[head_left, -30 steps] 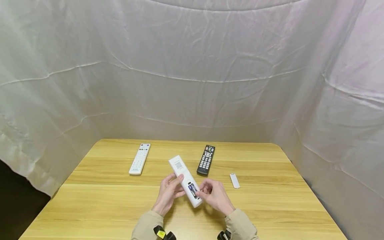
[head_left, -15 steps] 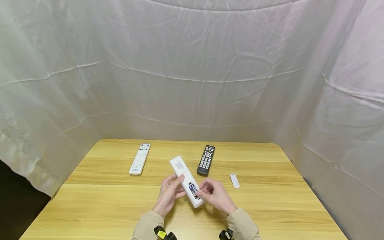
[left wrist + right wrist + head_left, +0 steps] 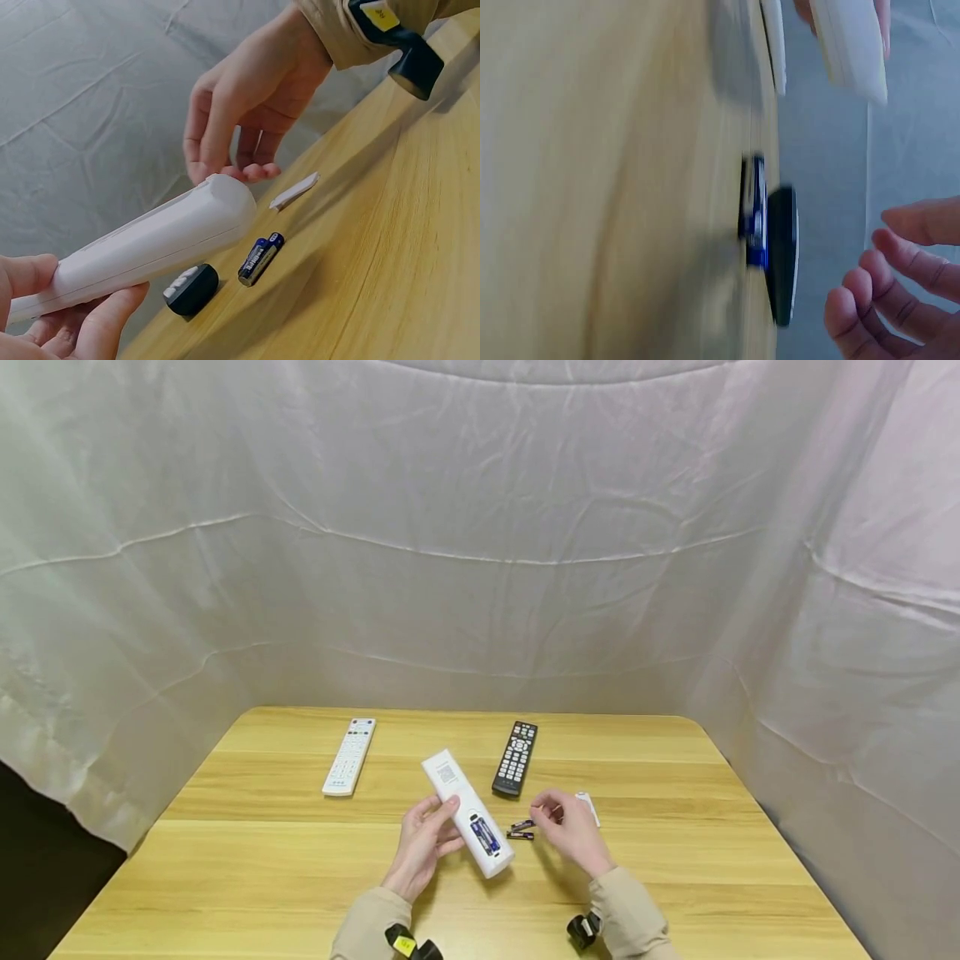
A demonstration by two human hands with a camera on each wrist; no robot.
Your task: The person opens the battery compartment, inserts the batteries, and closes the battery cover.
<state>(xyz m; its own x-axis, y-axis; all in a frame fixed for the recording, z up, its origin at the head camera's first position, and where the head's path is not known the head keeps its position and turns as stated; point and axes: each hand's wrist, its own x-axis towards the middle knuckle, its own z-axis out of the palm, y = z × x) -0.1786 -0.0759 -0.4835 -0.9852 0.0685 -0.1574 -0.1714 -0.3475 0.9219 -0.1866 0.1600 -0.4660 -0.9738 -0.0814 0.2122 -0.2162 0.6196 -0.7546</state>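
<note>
Currently, the left hand (image 3: 422, 845) grips a long white plastic remote (image 3: 460, 799); at its three o'clock, two blue cylindrical batteries (image 3: 519, 836) lie near the right hand (image 3: 572, 832), empty and loosely curled.

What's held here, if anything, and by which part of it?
The left hand holds a white remote around its middle; the right hand holds nothing.

The lower-middle remote (image 3: 464, 802) is white with a grey square code (image 3: 447, 774); its inner batteries (image 3: 484, 836) are dark blue; the loose batteries (image 3: 520, 836) to its right are blue with pale lettering; right of centre, the black remote (image 3: 515, 760) has mostly white buttons; the left remote (image 3: 349, 758) is white; the table (image 3: 262, 860) is yellow-brown, wood-grained; the curtain (image 3: 480, 527), pale grey; the sleeves (image 3: 371, 920), beige.
</note>
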